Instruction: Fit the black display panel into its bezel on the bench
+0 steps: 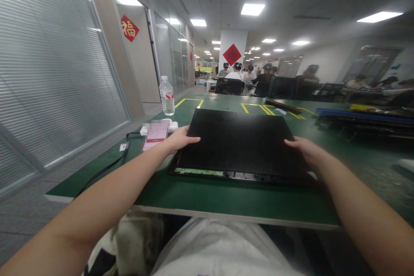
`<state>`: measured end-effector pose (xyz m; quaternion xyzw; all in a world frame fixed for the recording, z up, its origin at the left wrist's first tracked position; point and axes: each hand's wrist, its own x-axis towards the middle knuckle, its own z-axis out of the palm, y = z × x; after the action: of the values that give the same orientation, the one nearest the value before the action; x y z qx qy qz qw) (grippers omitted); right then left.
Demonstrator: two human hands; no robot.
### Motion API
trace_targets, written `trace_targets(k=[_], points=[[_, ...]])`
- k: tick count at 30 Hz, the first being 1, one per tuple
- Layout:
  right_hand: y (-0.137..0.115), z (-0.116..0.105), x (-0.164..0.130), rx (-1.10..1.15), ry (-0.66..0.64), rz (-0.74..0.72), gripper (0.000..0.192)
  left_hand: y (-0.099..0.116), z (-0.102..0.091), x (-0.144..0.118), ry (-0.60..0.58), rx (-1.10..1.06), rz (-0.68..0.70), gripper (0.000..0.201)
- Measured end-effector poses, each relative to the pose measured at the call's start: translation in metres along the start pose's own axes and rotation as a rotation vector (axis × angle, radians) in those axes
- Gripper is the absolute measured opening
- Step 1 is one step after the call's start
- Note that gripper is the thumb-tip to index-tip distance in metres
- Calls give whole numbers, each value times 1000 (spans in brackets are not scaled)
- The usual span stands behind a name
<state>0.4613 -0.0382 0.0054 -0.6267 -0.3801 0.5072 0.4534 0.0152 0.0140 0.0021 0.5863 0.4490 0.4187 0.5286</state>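
Note:
A large flat black panel (pixel 241 140) lies on the green table (pixel 207 196), with a strip of circuit board showing along its near edge. My left hand (pixel 178 139) grips the panel's left edge, thumb on top. On the other side, my right hand (pixel 305 150) holds the right edge, fingers curled over it. Both forearms reach in from the bottom corners.
A pink phone (pixel 155 135) and a white charger (pixel 170 124) lie left of the panel, with a black cable (pixel 106 168) trailing off the table. A water bottle (pixel 167 95) stands behind. Stacked panels (pixel 362 118) lie at right. Several people sit at far desks (pixel 246 78).

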Motion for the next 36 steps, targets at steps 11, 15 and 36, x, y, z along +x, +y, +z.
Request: trace_targets(k=[11,15,36], points=[[-2,3,-3,25,3,23,41,4,1,-3,-29,30,3,68],[-4,5,-5,21,23,14,39,7,2,-5,-25,31,1,67],[-10,1,-2,57,-19,-23,23,28,-7,-5,234,7,0,62]])
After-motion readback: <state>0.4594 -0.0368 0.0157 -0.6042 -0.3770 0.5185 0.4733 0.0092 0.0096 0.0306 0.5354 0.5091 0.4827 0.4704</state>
